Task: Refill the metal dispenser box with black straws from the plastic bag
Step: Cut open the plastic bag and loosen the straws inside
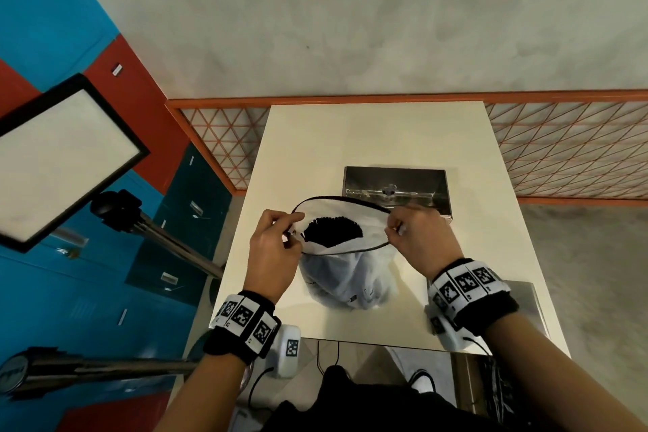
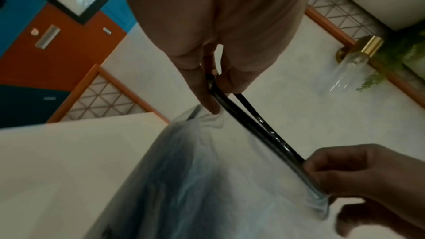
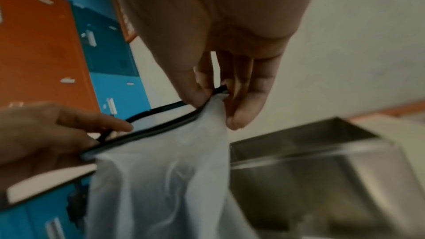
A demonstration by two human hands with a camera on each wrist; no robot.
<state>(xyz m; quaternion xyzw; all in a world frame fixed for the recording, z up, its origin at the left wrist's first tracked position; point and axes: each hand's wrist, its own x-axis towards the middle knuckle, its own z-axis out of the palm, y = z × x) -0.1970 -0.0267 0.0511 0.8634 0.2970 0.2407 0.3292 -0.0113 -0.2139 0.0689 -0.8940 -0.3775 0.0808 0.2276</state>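
My left hand (image 1: 271,249) and right hand (image 1: 419,238) each pinch one end of the plastic bag (image 1: 345,273) rim, spreading it to expose the black straws (image 1: 331,230), just before the open metal dispenser box (image 1: 396,189).

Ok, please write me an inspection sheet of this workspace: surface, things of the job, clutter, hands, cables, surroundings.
Surface: cream rectangular table, bare at its far end.
Job's things: translucent plastic bag with a black rim stands open on the table; bundle of black straws upright inside. Open metal dispenser box behind the bag; no straws visible in it.
Clutter: flat grey metal piece near the right wrist, partly hidden.
Hands: left hand pinches the rim's left end, right hand its right end.
Cables: thin black cables below the table's near edge.
Surroundings: orange lattice fence, blue and orange lockers, framed light panel on a stand.
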